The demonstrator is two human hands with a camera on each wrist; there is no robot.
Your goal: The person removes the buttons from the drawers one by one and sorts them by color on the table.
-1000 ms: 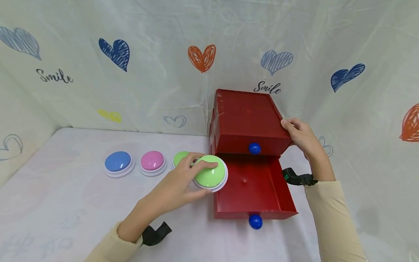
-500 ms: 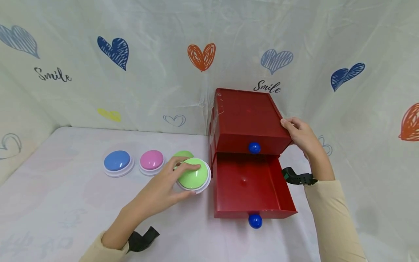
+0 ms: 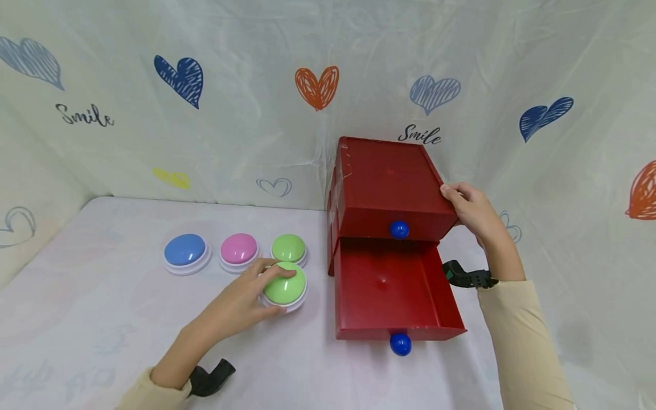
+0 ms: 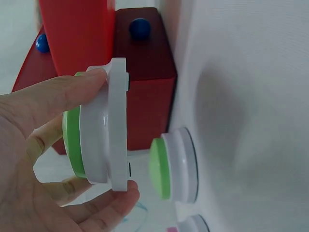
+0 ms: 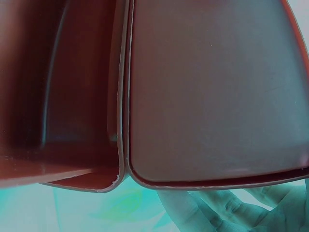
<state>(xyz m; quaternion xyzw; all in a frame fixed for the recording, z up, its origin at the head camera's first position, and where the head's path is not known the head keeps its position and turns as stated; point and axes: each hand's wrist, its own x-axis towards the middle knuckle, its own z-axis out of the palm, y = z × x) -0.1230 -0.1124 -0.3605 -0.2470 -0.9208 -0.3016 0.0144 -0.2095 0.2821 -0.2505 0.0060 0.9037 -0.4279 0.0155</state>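
Observation:
My left hand (image 3: 243, 304) grips a green push button (image 3: 284, 285) with a white base, thumb and fingers around its sides. In the left wrist view the held button (image 4: 103, 125) is raised off the table, its base facing down. Just behind it on the table sits another green push button (image 3: 288, 247). My right hand (image 3: 476, 213) holds the right side of a red drawer cabinet (image 3: 389, 171), thumb on its top edge; in the right wrist view its fingers (image 5: 231, 208) are partly hidden by the cabinet. The lower drawer (image 3: 369, 333) is pulled out, nothing seen inside.
A pink push button (image 3: 238, 249) and a blue push button (image 3: 185, 249) stand in a row left of the green one. Blue knobs (image 3: 400, 344) stick out from the drawers. A curtain printed with hearts (image 3: 316, 88) hangs behind the white table (image 3: 92, 319).
My left hand has carried the green push button left and down, away from the open drawer, to just in front of the other green one. My right hand stays on the cabinet.

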